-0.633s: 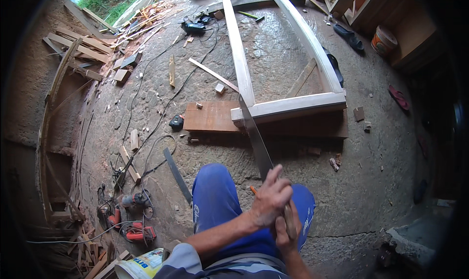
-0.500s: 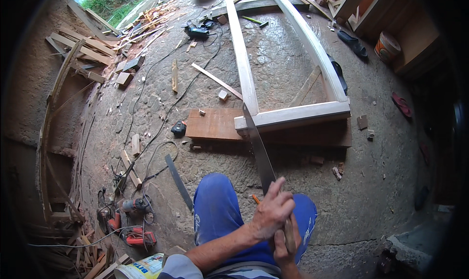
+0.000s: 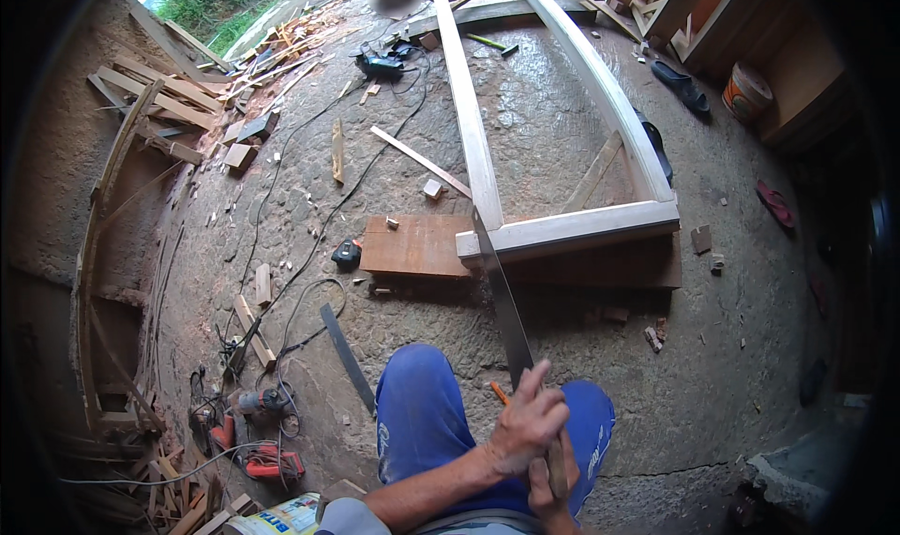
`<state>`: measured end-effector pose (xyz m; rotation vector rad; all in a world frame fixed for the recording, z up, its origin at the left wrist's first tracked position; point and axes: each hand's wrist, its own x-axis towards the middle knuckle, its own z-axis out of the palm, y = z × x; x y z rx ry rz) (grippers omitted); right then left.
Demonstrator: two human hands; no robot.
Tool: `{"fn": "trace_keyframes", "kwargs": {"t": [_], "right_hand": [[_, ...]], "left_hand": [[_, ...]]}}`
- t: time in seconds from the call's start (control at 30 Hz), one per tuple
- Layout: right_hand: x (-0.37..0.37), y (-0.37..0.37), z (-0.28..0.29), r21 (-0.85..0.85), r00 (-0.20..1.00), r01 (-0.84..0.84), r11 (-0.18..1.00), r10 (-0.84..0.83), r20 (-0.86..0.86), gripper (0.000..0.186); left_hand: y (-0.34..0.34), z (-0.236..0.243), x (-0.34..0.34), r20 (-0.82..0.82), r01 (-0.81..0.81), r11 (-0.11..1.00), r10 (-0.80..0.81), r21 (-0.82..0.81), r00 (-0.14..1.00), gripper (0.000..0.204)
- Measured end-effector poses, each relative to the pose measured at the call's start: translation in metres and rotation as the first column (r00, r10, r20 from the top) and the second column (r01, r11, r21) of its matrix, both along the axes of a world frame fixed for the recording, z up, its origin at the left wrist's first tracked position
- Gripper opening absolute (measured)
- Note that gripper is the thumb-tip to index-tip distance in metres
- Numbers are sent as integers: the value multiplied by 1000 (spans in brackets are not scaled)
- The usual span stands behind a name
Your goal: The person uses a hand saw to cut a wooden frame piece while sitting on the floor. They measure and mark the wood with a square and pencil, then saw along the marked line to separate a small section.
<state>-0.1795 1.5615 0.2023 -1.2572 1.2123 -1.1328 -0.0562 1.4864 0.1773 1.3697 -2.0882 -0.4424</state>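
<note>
Both my hands are on a handsaw (image 3: 509, 321) between my blue-clad knees. My left hand (image 3: 527, 424) grips it where the blade meets the handle, with the index finger stretched along the blade. Just below, my right hand (image 3: 551, 483) is wrapped round the wooden handle, thumb on top. The blade points away from me, and its far end lies across the left corner of a pale wooden frame (image 3: 572, 226), beside the end of the near crosspiece. Under that corner is a reddish-brown board (image 3: 412, 244).
A tape measure (image 3: 347, 253) sits left of the board. Power tools, including a red one (image 3: 274, 462), and cables lie at lower left near a white bucket (image 3: 281, 516). A dark metal strip (image 3: 347, 357) rests by my left knee. Sandals (image 3: 680, 87) and offcuts are scattered rightward.
My hands and the saw have shifted slightly, with the blade still at the frame's corner. The whole view has moved a little, so the surroundings appear slightly lower and to the right.
</note>
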Motion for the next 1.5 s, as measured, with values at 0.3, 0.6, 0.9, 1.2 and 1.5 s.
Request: {"fn": "trace_keyframes", "kwargs": {"t": [0.3, 0.6, 0.9, 1.2, 1.5], "right_hand": [[66, -131, -75, -123, 985, 97, 988, -78, 154, 52], [59, -126, -58, -68, 997, 58, 996, -54, 60, 49], [5, -23, -40, -54, 988, -76, 996, 67, -143, 62], [115, -220, -63, -117, 979, 71, 991, -47, 200, 51], [-3, 11, -7, 110, 981, -82, 991, 100, -166, 73]], "left_hand": [[-129, -41, 53, 82, -23, 997, 29, -77, 996, 19], [-124, -27, 50, 37, -23, 999, 25, -41, 999, 17], [5, -10, -9, 49, -38, 999, 39, -17, 998, 14], [-219, -37, 107, 105, 2, 997, 7, -83, 994, 22], [21, 2, -6, 35, -6, 1000, 7, -3, 999, 13]]}}
